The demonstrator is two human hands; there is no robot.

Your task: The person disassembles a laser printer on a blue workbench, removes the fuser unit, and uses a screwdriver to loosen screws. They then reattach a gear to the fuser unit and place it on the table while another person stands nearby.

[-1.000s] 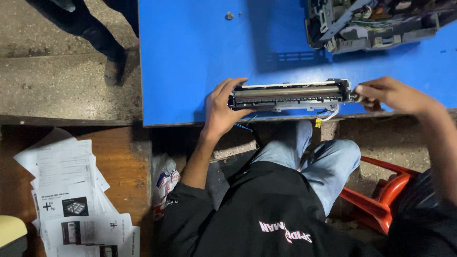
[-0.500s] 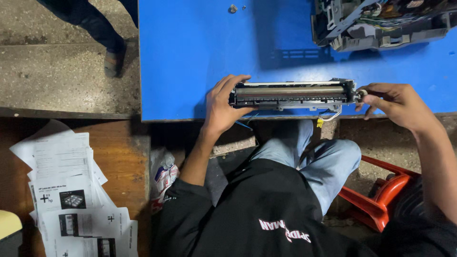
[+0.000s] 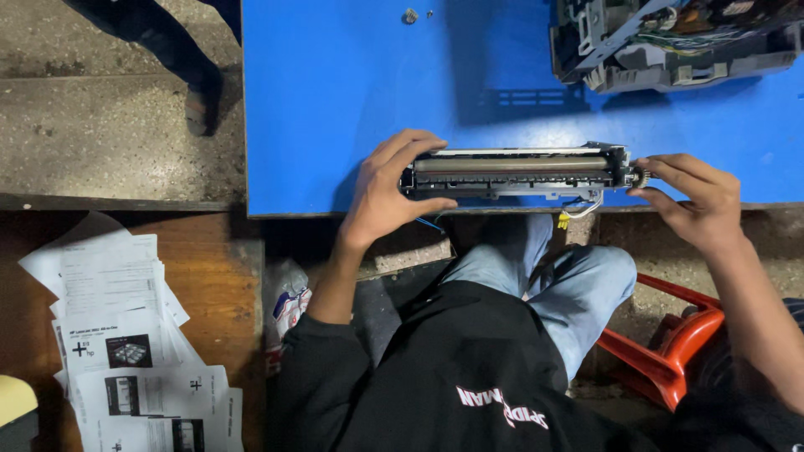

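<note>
Left hand [image 3: 387, 191] had its fingers wrapped round the left end of the long black roller unit [image 3: 515, 172], thumb underneath. Right hand [image 3: 697, 201] pinched the small gear [image 3: 640, 177] at the other end. The unit lay along the near edge of the blue table [image 3: 352, 84]. Looked like checking the gear; turning it next would probably need that left grip kept firm.

A repair workshop: a blue worktable [image 3: 335, 100] bears a stripped printer chassis [image 3: 670, 42] and loose screws [image 3: 410, 15].
</note>
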